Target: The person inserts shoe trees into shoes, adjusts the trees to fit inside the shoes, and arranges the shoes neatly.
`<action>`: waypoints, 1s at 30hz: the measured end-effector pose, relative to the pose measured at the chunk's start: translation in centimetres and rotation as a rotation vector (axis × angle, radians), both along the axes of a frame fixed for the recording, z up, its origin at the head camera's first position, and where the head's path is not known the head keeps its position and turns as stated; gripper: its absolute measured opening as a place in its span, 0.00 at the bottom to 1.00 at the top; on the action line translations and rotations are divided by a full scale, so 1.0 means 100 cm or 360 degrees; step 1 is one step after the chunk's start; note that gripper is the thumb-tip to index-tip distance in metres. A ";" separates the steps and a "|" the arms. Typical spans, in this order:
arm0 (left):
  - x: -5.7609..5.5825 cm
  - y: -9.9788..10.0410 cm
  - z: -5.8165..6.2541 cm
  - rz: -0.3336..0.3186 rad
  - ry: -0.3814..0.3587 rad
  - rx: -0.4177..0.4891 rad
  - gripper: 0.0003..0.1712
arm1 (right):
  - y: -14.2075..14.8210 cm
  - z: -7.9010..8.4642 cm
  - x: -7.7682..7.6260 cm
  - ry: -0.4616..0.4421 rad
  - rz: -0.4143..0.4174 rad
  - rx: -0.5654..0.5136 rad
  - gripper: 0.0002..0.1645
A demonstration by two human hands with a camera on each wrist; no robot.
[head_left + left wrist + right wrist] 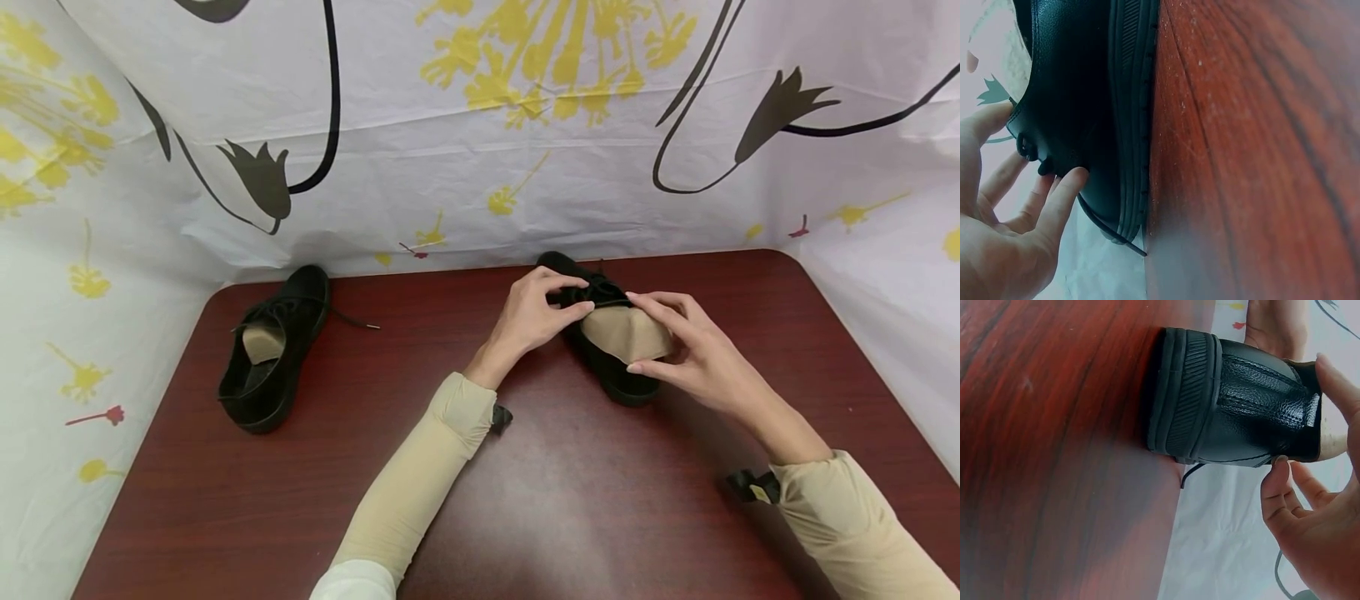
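A black lace-up shoe [611, 367] rests on the table's right half, toe toward the back. Wadded tan paper [626, 332] bulges out of its opening. My right hand [701, 354] has the wad between thumb and fingers, with fingertips right at the shoe's collar. My left hand [528, 310] grips the shoe's upper around the laces; in the left wrist view its thumb is at the opening's edge and a fingertip [1079, 177] touches the side. The wad's lower part is hidden inside the shoe.
A second black shoe [258, 383] stands at the left of the dark red wooden table [405, 467], with tan paper [262, 343] inside and a lace trailing right. A white patterned cloth [420, 183] hangs along the back and both sides.
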State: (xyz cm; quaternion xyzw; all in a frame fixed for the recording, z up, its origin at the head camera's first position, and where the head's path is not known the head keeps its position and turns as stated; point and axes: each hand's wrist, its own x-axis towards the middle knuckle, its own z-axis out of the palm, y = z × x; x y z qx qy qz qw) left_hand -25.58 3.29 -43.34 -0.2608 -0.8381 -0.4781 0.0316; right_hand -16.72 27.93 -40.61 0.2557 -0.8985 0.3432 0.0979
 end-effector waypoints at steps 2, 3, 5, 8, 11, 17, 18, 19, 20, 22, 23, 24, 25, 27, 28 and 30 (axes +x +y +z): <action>0.000 0.000 0.000 -0.0012 -0.0008 0.0008 0.19 | 0.000 0.000 -0.001 0.0008 0.0010 0.0010 0.55; 0.000 -0.001 0.000 -0.0018 -0.0014 0.0012 0.19 | 0.000 0.000 -0.002 0.0009 0.0017 0.0013 0.54; 0.000 -0.001 0.001 -0.0019 -0.0007 0.0005 0.20 | 0.000 0.000 -0.003 0.0005 0.0025 0.0019 0.54; 0.000 -0.001 0.001 -0.0015 0.0013 -0.0005 0.20 | 0.000 0.000 -0.005 -0.0008 0.0025 0.0031 0.52; 0.000 -0.001 0.002 -0.0021 0.0022 -0.0008 0.20 | -0.001 0.000 -0.007 -0.0026 0.0020 0.0027 0.51; 0.000 -0.002 0.002 -0.0029 0.0030 0.0002 0.20 | -0.001 -0.001 -0.010 -0.0046 0.0051 -0.0016 0.52; 0.000 -0.002 0.002 -0.0026 0.0030 0.0002 0.20 | -0.001 -0.001 -0.011 -0.0048 0.0067 -0.0024 0.52; 0.000 -0.002 0.002 -0.0022 0.0034 -0.0002 0.20 | 0.000 -0.001 -0.012 -0.0047 0.0084 -0.0030 0.52; 0.000 -0.002 0.001 -0.0017 0.0033 -0.0005 0.20 | 0.000 -0.001 -0.012 -0.0046 0.0105 -0.0035 0.52; 0.000 -0.002 0.000 -0.0011 0.0030 -0.0013 0.20 | 0.000 0.000 -0.013 -0.0039 0.0148 -0.0043 0.51; 0.000 -0.002 0.000 -0.0010 0.0025 -0.0017 0.20 | -0.001 0.002 -0.013 -0.0034 0.0165 -0.0047 0.50; 0.000 -0.002 0.000 -0.0009 0.0024 -0.0021 0.20 | -0.003 0.004 -0.012 -0.0027 0.0179 -0.0050 0.49; 0.000 -0.001 -0.001 -0.0008 0.0023 -0.0025 0.20 | -0.004 0.007 -0.011 -0.0021 0.0191 -0.0056 0.48; 0.001 -0.001 -0.001 -0.0007 0.0019 -0.0024 0.20 | -0.009 0.014 -0.008 -0.0006 0.0204 -0.0061 0.46; 0.001 -0.001 -0.001 -0.0007 0.0016 -0.0023 0.20 | -0.011 0.018 -0.007 0.0002 0.0206 -0.0061 0.45; 0.001 -0.001 0.000 -0.0007 0.0013 -0.0024 0.20 | -0.014 0.023 -0.006 0.0015 0.0216 -0.0073 0.43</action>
